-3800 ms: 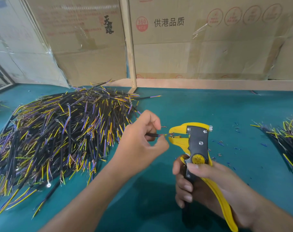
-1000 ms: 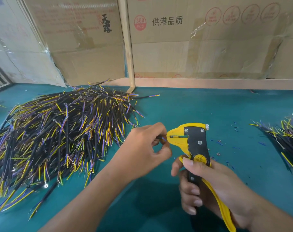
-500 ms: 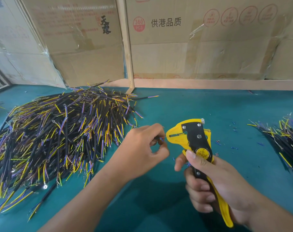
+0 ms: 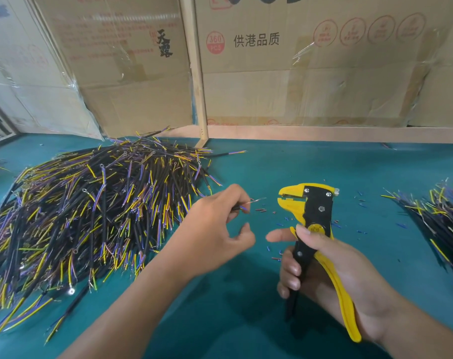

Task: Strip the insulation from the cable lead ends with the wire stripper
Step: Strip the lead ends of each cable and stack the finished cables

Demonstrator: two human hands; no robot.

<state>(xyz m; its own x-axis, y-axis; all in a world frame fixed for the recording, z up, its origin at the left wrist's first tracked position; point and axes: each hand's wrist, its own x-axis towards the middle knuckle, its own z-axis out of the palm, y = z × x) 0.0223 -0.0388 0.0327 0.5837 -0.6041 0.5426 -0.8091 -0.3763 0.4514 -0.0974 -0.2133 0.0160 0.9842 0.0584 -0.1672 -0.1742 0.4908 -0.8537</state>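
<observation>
My left hand (image 4: 215,229) holds a thin black cable (image 4: 242,208) between its upper fingers; the thumb is spread away below. Short leads with bare wire tips stick out to the right of the fingers, a hand's width left of the stripper jaws. My right hand (image 4: 331,270) grips the yellow and black wire stripper (image 4: 314,221) by its handles, head upright, jaws pointing left with nothing in them.
A big heap of black cables with yellow and purple leads (image 4: 85,211) covers the left of the green table (image 4: 285,167). A smaller cable pile (image 4: 443,221) lies at the right edge. Insulation scraps (image 4: 360,200) dot the mat. Cardboard boxes (image 4: 310,73) stand behind.
My left hand has drawn the cable out to the left, away from the stripper jaws, and its thumb has opened. Bare wire tips now show. The stripper stays upright in my right hand.
</observation>
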